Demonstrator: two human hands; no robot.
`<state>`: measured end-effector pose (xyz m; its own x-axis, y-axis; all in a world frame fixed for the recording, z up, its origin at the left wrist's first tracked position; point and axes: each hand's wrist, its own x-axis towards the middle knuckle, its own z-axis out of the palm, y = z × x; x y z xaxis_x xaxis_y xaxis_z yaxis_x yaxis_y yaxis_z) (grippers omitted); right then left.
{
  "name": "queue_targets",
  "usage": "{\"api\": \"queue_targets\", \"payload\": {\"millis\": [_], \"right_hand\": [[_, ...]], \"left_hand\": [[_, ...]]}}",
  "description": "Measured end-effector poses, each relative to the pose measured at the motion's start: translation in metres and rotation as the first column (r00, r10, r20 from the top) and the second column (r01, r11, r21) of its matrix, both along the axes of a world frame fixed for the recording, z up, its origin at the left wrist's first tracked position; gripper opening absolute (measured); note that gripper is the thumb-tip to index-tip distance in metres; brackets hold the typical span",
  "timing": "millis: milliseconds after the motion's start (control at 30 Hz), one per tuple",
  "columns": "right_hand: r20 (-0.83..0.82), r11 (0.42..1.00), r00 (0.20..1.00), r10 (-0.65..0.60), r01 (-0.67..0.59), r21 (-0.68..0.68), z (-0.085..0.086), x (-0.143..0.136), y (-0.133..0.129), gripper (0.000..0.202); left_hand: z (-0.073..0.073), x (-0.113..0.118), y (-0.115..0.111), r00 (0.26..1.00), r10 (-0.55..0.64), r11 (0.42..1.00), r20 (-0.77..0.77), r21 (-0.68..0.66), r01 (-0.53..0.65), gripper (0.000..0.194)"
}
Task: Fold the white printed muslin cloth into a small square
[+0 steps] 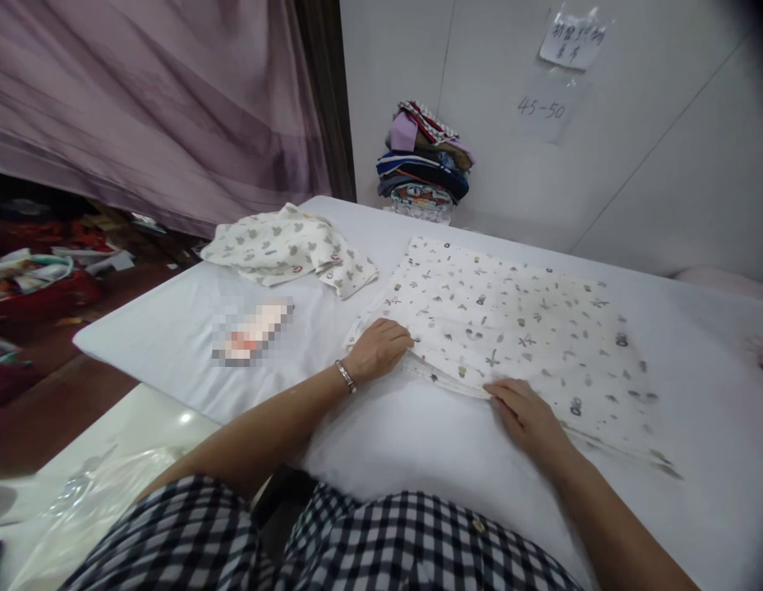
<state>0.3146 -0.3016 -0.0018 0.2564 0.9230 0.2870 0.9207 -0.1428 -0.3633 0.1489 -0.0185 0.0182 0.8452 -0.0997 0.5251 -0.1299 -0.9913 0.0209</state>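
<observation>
A white cloth with small printed figures (pixel 510 320) lies spread flat and layered on the white-covered table (pixel 190 320). At its near edge, toward the left corner, my left hand (pixel 379 349) has its fingers closed on the fabric; a bracelet is on that wrist. Farther right along the same edge, my right hand (pixel 526 414) pinches the cloth between thumb and fingers. Between the two hands the folded layers of the edge show.
A crumpled printed cloth (pixel 288 246) lies at the table's back left, with a blurred-out item (pixel 255 332) nearer. Folded clothes (pixel 423 160) are stacked against the wall. Clear plastic (pixel 98 501) lies on a lower surface at the left.
</observation>
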Motion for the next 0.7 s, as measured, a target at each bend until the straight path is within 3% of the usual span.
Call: {"api": "queue_targets", "payload": {"millis": [133, 300, 533, 700], "right_hand": [[0.004, 1.000, 1.000, -0.003, 0.003, 0.001, 0.001, 0.000, 0.001, 0.027], [0.002, 1.000, 1.000, -0.009, 0.009, -0.004, 0.002, 0.000, 0.001, 0.027], [-0.001, 1.000, 1.000, -0.012, 0.012, -0.012, 0.001, 0.000, 0.000, 0.028], [0.005, 1.000, 1.000, -0.020, 0.020, -0.005, 0.001, -0.001, 0.001, 0.028]], "left_hand": [[-0.004, 0.007, 0.003, 0.999, 0.026, 0.998, 0.028, 0.059, -0.027, 0.019], [-0.010, 0.010, 0.004, 0.999, -0.016, 0.997, -0.045, 0.077, 0.019, 0.021], [-0.002, -0.012, 0.004, 0.985, -0.056, 0.998, -0.166, -0.036, 0.050, 0.018], [0.001, -0.018, 0.006, 0.980, -0.005, 0.999, -0.197, -0.050, -0.004, 0.018]]}}
